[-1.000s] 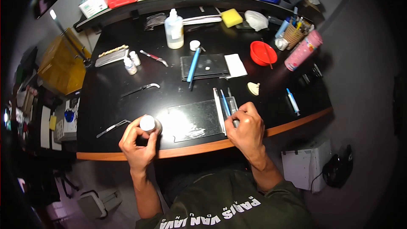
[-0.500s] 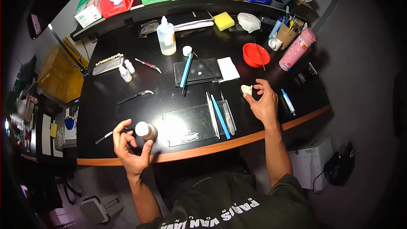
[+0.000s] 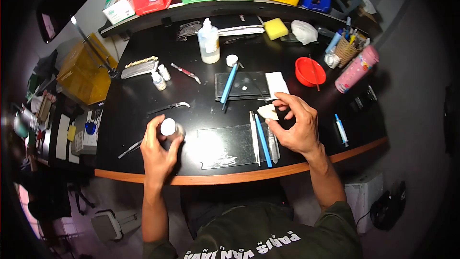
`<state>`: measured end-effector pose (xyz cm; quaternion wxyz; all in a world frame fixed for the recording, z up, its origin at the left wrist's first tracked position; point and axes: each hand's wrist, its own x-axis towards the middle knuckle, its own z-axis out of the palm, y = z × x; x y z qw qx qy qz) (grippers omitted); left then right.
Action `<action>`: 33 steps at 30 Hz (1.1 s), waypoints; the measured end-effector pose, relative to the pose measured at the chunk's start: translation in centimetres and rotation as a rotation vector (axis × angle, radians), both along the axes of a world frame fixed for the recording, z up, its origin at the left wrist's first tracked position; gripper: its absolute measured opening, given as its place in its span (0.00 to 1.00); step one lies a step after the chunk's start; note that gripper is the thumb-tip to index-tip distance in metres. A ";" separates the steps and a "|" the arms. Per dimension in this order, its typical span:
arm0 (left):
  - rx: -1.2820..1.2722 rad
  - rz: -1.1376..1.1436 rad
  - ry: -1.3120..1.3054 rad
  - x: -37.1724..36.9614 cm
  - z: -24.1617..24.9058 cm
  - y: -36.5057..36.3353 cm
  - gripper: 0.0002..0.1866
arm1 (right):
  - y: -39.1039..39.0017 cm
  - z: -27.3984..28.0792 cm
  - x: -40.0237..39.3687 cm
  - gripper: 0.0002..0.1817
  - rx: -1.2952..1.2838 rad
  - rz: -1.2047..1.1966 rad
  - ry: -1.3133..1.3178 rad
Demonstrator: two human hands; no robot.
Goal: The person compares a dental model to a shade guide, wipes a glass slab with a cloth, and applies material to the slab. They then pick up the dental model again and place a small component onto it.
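My left hand (image 3: 160,151) is closed round a small jar with a white lid (image 3: 168,127), near the front left of the table. Between the thumb and fingers of my right hand (image 3: 299,124) is a small cream-coloured dental cast (image 3: 267,111). The cast is above the far end of several slim tools, among them a blue-handled one (image 3: 263,140). These tools lie on a clear glass slab (image 3: 225,136), left of and below my right hand. Part of the jar's body is hidden by my fingers.
Behind the slab are a dark flat block (image 3: 239,80) with blue tools and a squeeze bottle (image 3: 209,43). To the right stand a red bowl (image 3: 302,77), a pink flask (image 3: 354,71) and a syringe (image 3: 341,128). Curved tweezers (image 3: 170,107) lie at left.
My left hand has closed on the jar and moved it away from the front edge. My right hand has brought the cast leftward, towards the slab. The camera view has shifted.
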<state>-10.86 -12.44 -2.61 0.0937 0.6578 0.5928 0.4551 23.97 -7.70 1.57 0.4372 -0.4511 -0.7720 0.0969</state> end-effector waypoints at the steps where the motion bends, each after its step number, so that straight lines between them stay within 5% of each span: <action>1: -0.010 -0.009 0.018 -0.3 0.1 1.0 0.33 | 0.5 0.5 -1.0 0.32 0.038 0.084 -0.011; 8: 0.106 0.058 0.109 -0.3 1.8 2.0 0.41 | 3.2 1.0 -6.3 0.32 0.110 0.404 0.038; 13: 0.159 -0.335 0.008 2.0 6.0 2.3 0.16 | 3.2 -0.8 -7.4 0.29 0.097 0.460 0.122; 22: 0.049 -0.727 -0.140 5.1 4.4 7.9 0.17 | 2.9 -1.2 -6.9 0.16 0.158 0.398 0.151; 33: 0.176 -0.714 -0.210 5.5 2.6 6.8 0.15 | 2.5 -1.5 -7.4 0.16 0.212 0.415 0.144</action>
